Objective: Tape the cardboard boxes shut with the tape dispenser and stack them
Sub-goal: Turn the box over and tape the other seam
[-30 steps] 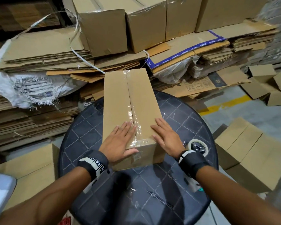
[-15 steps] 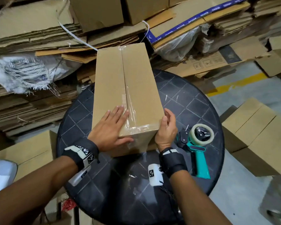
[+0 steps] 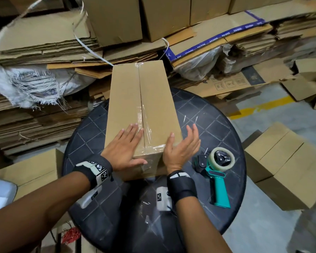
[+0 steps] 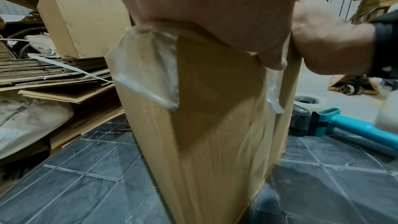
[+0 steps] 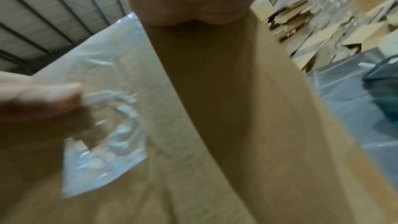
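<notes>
A long, narrow cardboard box [image 3: 141, 108] of plain brown corrugated board lies lengthwise on a round dark table [image 3: 217, 128] with a grid of pale lines across its top. The box's two top flaps meet in a straight seam down the middle, and a strip of clear tape [image 3: 144, 125] runs along that seam, shining where it catches the light. At the near end the tape folds over the edge and down the end face, where it is wrinkled and creased; a second clear patch wraps the near left corner. The person's left hand [image 3: 123, 147] lies flat on the top of the box near its near end, fingers straight and together, thumb reaching over the front edge. The right hand [image 3: 181, 148] is also open, palm against the right side of the box with fingers extended and the thumb resting on the top edge. Just right of that hand, on the table, lies a tape dispenser [image 3: 217, 172] with a teal handle and a roll of clear tape, apart from the box. Stacks of flattened cardboard [image 3: 44, 44] and more assembled boxes [image 3: 281, 165] surround the table.
</notes>
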`<state>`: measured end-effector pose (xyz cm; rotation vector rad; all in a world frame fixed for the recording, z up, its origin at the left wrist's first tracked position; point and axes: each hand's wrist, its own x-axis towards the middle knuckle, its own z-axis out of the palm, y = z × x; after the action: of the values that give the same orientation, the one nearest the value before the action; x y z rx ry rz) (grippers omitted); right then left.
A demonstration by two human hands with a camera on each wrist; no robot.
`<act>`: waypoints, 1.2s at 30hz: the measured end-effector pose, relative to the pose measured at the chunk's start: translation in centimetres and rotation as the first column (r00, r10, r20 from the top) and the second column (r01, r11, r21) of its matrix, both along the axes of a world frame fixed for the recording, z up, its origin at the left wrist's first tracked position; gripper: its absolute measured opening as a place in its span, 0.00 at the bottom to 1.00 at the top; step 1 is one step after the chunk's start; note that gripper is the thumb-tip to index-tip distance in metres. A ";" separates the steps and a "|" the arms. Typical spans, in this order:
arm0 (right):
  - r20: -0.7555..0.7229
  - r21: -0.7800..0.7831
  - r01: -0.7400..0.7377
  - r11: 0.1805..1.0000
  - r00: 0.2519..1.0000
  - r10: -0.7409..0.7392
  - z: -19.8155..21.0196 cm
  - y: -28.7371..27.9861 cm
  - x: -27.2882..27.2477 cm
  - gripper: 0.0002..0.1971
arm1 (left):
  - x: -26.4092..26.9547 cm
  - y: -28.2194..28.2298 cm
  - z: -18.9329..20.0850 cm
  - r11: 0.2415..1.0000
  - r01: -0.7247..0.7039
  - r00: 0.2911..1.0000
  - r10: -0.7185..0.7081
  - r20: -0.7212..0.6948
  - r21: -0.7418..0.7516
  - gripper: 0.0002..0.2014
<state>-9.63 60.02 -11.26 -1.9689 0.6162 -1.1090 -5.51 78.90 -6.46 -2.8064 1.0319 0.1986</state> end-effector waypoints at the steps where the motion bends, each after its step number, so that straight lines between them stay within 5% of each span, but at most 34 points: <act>1: 0.007 -0.047 -0.001 0.999 1.000 0.001 -0.6 -1.3 -0.1 0.26 | 0.1 0.0 -0.1 1.000 0.004 1.000 -0.004 0.002 -0.004 0.60; 6: -0.021 0.014 -0.056 0.998 0.998 0.056 -1.3 -5.6 -1.1 0.28 | 0.3 0.0 -0.2 1.000 -0.007 1.000 0.007 -0.008 0.010 0.59; 13: -0.278 0.390 -0.121 0.913 0.930 0.242 1.4 2.6 -4.0 0.52 | 0.0 0.1 -0.2 1.000 -0.026 0.999 0.027 -0.018 0.010 0.59; 20: -0.207 0.507 0.025 0.861 0.974 0.093 1.6 0.5 -3.8 0.17 | -0.2 0.0 -0.2 0.999 -0.029 0.999 0.029 -0.016 -0.019 0.58; 22: -0.207 0.525 0.013 0.851 0.972 0.112 1.8 0.8 -3.6 0.18 | -0.2 0.0 -0.2 0.999 -0.029 1.000 0.029 -0.009 -0.018 0.58; 26: -0.308 0.431 -0.062 0.900 0.928 0.211 1.7 1.6 -4.0 0.37 | -0.1 0.0 -0.3 1.000 -0.019 1.000 0.019 0.004 0.005 0.57; 31: -0.310 0.442 -0.024 0.897 0.934 0.178 2.4 -1.0 -4.4 0.17 | -0.2 -0.1 -0.3 1.000 -0.013 1.000 0.013 0.022 -0.001 0.57; 36: -0.291 0.435 -0.022 0.900 0.943 0.164 2.3 -1.2 -4.2 0.19 | -0.5 -0.1 0.1 1.000 -0.025 0.999 0.025 0.025 0.011 0.56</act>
<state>-13.83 58.81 -8.92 -1.7747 0.8466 -0.5307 -6.02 78.76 -6.38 -2.8056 0.9876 0.1706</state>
